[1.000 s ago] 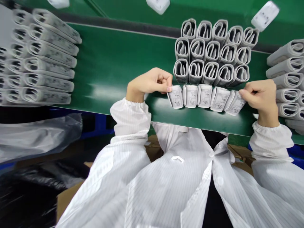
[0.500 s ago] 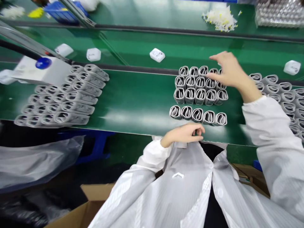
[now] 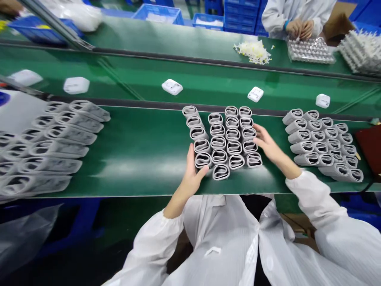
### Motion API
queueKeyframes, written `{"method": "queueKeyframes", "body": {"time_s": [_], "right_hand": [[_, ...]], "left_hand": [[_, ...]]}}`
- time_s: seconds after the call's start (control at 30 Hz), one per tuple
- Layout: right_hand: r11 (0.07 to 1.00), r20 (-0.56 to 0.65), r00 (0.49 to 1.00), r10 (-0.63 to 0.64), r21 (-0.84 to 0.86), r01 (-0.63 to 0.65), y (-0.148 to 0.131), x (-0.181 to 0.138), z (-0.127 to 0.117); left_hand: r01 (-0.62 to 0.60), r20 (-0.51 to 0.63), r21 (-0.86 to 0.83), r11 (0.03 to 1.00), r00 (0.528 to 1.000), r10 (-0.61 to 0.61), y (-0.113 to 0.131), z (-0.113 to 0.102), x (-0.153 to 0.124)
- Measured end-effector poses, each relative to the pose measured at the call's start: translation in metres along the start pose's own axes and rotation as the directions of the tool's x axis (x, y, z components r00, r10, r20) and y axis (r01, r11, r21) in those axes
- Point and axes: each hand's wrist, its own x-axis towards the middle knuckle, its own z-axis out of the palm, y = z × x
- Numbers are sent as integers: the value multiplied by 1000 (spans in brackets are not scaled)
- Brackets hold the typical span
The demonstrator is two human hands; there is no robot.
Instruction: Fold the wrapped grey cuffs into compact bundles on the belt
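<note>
In the middle of the green workbench stand several rolled grey cuffs (image 3: 218, 142) on end, grouped in four-sided, uneven columns with their spiral ends up. My left hand (image 3: 192, 174) rests against the near left corner of this group, its thumb spread from the fingers beside the front left roll. On the opposite side my right hand (image 3: 269, 147) touches the right-hand column with its fingertips, thumb and fingers apart. Neither hand lifts a roll. The leftmost column slants, and a narrow gap separates it from its neighbour at the back.
More rolled cuffs stand at the left (image 3: 59, 147) and right (image 3: 320, 139). Behind, white devices (image 3: 172, 87) lie spaced along a green belt (image 3: 208, 89). A heap of small white and yellow pieces (image 3: 253, 51) and a co-worker's hands (image 3: 300, 29) over a clear tray (image 3: 311, 51) are farther back.
Both hands have come to the sides of the middle group. Its rolls, before in straight rows with the front row apart, now stand in uneven columns. The view has shifted.
</note>
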Motion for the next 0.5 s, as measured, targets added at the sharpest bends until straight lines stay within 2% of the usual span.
{"method": "queueKeyframes", "body": {"time_s": [0.13,0.27,0.37,0.43,0.5], "right_hand": [[983,-44,998,-53,173,59,31,-22,52],[966,-79,988,-132,215,146,30,-23,76],[956,-103,970,-220,174,236,18,5,76],[945,-131,951,-280,140,297,7,40,73],[934,-157,933,-323,103,341,-6,85,68]], "left_hand": [[-26,-2,-75,997,1000,26,-2,19,21],[-122,-67,-18,992,990,120,8,20,38],[-195,-120,24,981,973,196,13,12,70],[-256,-159,47,966,952,260,17,7,110],[-311,-185,45,949,931,314,22,1,164]]}}
